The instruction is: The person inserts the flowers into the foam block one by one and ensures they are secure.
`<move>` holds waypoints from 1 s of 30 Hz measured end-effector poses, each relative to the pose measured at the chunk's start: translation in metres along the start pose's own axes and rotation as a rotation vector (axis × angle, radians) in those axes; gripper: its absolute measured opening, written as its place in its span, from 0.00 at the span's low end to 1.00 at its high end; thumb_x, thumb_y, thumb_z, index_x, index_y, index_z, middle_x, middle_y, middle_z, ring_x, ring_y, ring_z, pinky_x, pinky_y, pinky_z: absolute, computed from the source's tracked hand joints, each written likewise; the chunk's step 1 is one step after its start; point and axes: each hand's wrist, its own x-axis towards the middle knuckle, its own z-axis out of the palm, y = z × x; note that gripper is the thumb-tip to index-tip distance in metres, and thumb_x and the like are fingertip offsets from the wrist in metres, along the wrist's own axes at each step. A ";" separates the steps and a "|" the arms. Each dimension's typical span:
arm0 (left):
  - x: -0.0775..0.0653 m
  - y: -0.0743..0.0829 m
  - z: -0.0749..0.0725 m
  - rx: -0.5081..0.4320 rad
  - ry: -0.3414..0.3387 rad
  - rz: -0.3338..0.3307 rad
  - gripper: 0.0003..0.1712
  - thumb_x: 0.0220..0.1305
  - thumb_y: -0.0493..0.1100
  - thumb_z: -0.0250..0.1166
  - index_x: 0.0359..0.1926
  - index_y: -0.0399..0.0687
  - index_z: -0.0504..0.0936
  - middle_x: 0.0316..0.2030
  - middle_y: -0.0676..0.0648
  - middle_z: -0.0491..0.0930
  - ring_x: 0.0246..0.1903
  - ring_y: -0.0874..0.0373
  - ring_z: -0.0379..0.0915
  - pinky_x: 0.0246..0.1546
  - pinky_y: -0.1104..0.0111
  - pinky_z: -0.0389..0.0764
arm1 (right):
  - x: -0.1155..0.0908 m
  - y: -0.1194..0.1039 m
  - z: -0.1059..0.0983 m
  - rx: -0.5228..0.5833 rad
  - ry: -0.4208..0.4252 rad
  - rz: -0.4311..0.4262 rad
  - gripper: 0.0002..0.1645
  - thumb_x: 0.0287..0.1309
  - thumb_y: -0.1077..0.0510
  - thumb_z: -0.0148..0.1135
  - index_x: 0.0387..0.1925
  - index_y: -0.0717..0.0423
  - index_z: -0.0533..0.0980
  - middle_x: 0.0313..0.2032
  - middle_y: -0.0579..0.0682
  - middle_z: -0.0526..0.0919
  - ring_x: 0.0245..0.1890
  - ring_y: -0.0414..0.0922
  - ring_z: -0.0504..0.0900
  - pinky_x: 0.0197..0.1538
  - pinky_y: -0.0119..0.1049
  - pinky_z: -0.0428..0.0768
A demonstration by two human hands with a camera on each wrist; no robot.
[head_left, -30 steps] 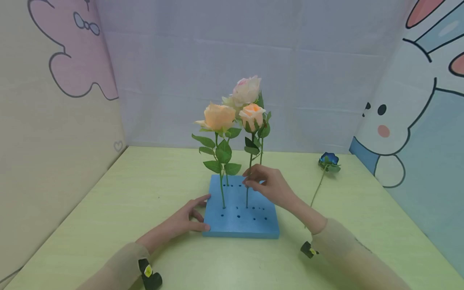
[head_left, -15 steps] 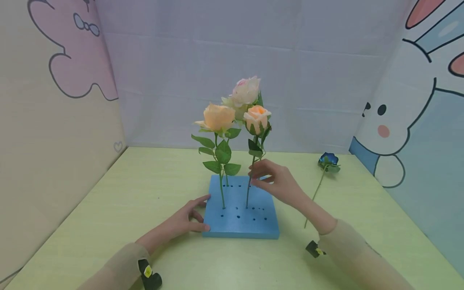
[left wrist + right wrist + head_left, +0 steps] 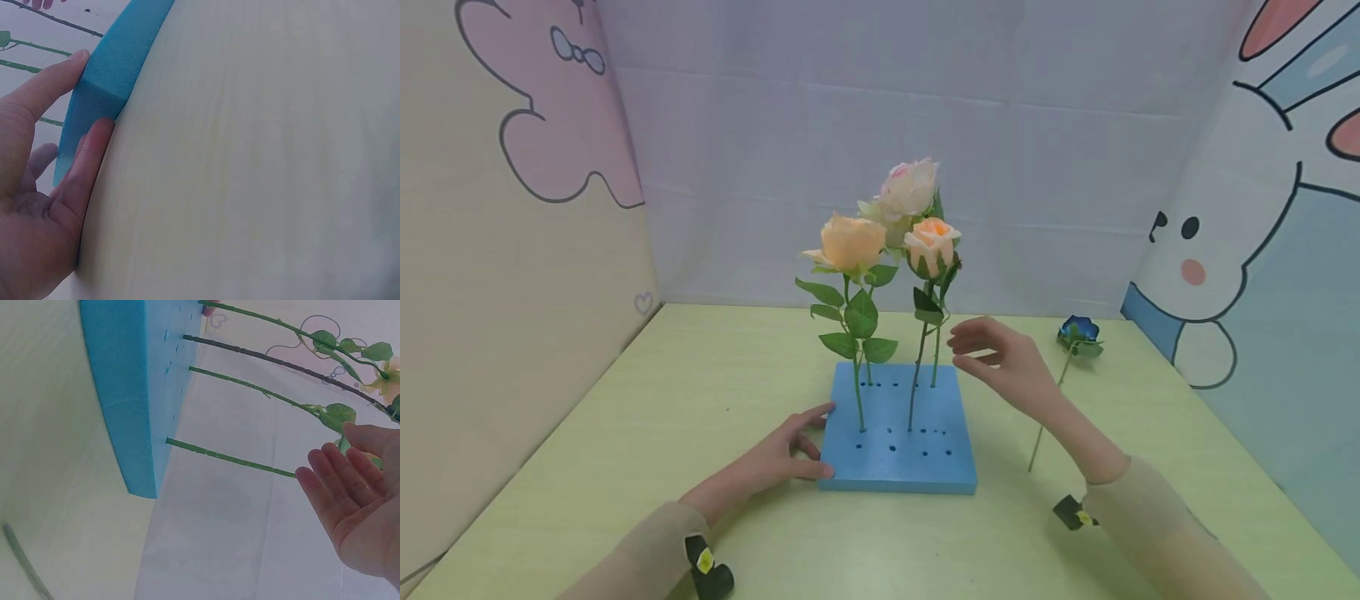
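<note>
In the head view a blue foam block [image 3: 895, 475] dotted with holes lies on the table, artificial flowers standing in it. A full peach rose [image 3: 853, 243] is at its left, a smaller peach rose [image 3: 932, 243] right of the middle, and a pale pink flower [image 3: 908, 188] behind them. My left hand [image 3: 790, 450] rests along the block's left side, thumb at the front corner; in the left wrist view its fingers [image 3: 94, 147] lie against the side wall. Right of the small rose, my right hand [image 3: 1003, 367] hovers with loosely bent fingers and nothing between them.
A blue rose [image 3: 1079, 330] lies on the table [image 3: 745, 350] at the right, its stem pointing toward the front. Behind the table hangs a pale cloth [image 3: 760, 167]. Walls with cartoon drawings stand at left and right.
My right hand has let go of the small peach rose's stem and moved right, away from it. That rose's head now leans slightly farther right. The left hand stays at the block.
</note>
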 end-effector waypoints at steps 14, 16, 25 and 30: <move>-0.001 0.003 -0.001 -0.019 -0.012 0.010 0.55 0.55 0.47 0.75 0.77 0.56 0.53 0.71 0.35 0.59 0.46 0.54 0.74 0.44 0.67 0.78 | -0.010 0.031 -0.017 -0.076 0.057 0.073 0.21 0.62 0.59 0.66 0.56 0.56 0.74 0.51 0.56 0.85 0.49 0.52 0.86 0.49 0.43 0.84; -0.001 0.002 0.000 -0.017 -0.009 0.001 0.55 0.54 0.48 0.75 0.77 0.57 0.53 0.71 0.35 0.59 0.46 0.54 0.74 0.44 0.66 0.78 | -0.012 0.037 -0.019 -0.090 0.060 0.083 0.22 0.62 0.59 0.66 0.57 0.57 0.74 0.52 0.57 0.84 0.50 0.53 0.85 0.49 0.46 0.84; -0.002 0.003 0.001 -0.013 -0.002 -0.016 0.55 0.54 0.49 0.76 0.77 0.57 0.54 0.71 0.36 0.59 0.46 0.55 0.74 0.44 0.67 0.78 | -0.023 0.065 -0.029 -0.158 0.054 0.128 0.24 0.62 0.59 0.66 0.58 0.58 0.73 0.53 0.60 0.83 0.53 0.55 0.83 0.50 0.46 0.83; -0.004 0.006 0.000 -0.009 -0.002 -0.009 0.55 0.54 0.49 0.75 0.77 0.56 0.53 0.71 0.35 0.59 0.46 0.56 0.74 0.44 0.68 0.77 | -0.031 0.078 -0.036 -0.184 0.032 0.163 0.26 0.63 0.58 0.65 0.60 0.61 0.72 0.55 0.62 0.81 0.54 0.59 0.81 0.53 0.52 0.81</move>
